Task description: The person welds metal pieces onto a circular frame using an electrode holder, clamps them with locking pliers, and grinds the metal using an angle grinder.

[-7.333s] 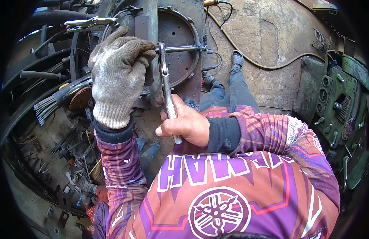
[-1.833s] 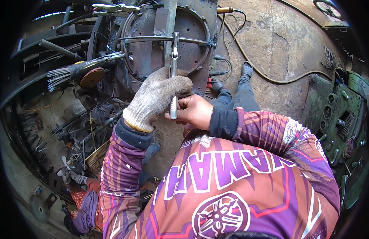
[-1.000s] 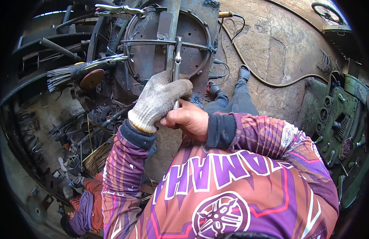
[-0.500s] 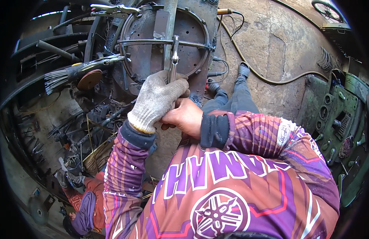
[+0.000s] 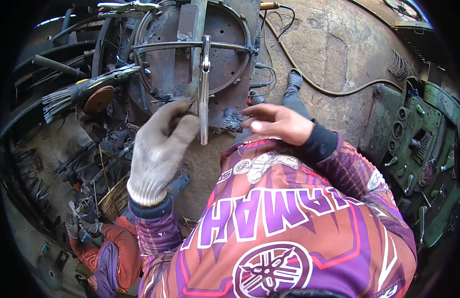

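Locking pliers [image 5: 204, 94] with a knurled handle hang toward me, their jaws at a thin round rod [image 5: 170, 45] that crosses a steel ring [image 5: 248, 37]. Under the rod, a flat metal bar [image 5: 198, 25] runs away from me beside the pliers. My left hand [image 5: 158, 151], in a pale knitted glove, is just left of the handle; its thumb and fingers are apart and hold nothing, with the fingertips near the bar's end. Bare and empty, my right hand [image 5: 282, 124] is to the right of the pliers, fingers stretched out.
The ring lies on a dark steel table [image 5: 230, 107]. More locking pliers [image 5: 128, 7] grip its far left side. A bundle of welding rods [image 5: 58, 104] and a brown disc [image 5: 99, 100] lie at left. Another person [image 5: 115, 253] crouches lower left. A green machine [image 5: 413, 149] stands right.
My hands have let go of the pliers and moved apart, the left one down and left, the right one to the right. The pliers stay hanging at the rod.
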The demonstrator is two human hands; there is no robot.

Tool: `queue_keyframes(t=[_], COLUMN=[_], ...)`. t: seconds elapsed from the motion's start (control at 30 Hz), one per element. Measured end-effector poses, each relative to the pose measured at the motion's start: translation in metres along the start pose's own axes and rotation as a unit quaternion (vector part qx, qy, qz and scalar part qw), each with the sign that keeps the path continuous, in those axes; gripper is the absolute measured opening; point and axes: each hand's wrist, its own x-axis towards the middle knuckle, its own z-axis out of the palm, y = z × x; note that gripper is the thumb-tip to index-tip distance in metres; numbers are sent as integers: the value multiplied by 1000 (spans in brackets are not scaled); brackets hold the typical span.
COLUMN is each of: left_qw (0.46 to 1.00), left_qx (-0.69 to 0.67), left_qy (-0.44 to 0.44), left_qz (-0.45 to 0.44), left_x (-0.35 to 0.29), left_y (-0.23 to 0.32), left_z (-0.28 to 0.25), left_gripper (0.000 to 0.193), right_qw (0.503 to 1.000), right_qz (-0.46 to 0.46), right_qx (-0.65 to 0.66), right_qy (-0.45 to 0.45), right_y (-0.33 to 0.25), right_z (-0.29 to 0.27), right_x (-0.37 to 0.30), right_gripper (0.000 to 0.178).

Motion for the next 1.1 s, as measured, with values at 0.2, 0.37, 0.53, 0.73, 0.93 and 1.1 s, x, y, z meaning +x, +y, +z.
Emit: queue_keyframes(t=[0.2, 0.37, 0.53, 0.73, 0.93, 1.1], left_qw=[960, 826, 817, 844, 883, 870], left_qx=[-23, 263, 354, 373, 353, 371], left_qy=[210, 305, 320, 289, 256, 282], left_qz=[183, 395, 325, 254, 172, 164], left_x=[5, 50, 84, 101, 100, 98], left_y=[-5, 20, 27, 21, 36, 33], left_z=[5, 5, 11, 9, 10, 17], left_gripper=[23, 28, 30, 32, 34, 36], right_qw=[964, 945, 935, 912, 890, 872], right_qz=[-33, -36, -18, 70, 169, 242], right_qx=[-127, -161, -232, -282, -322, -321], right_qy=[230, 283, 268, 290, 276, 281], right_y=[41, 69, 77, 96, 91, 64], right_z=[-70, -120, -166, -267, -374, -431], right_x=[-22, -16, -12, -44, -68, -61], right_gripper=[53, 52, 51, 48, 50, 50])
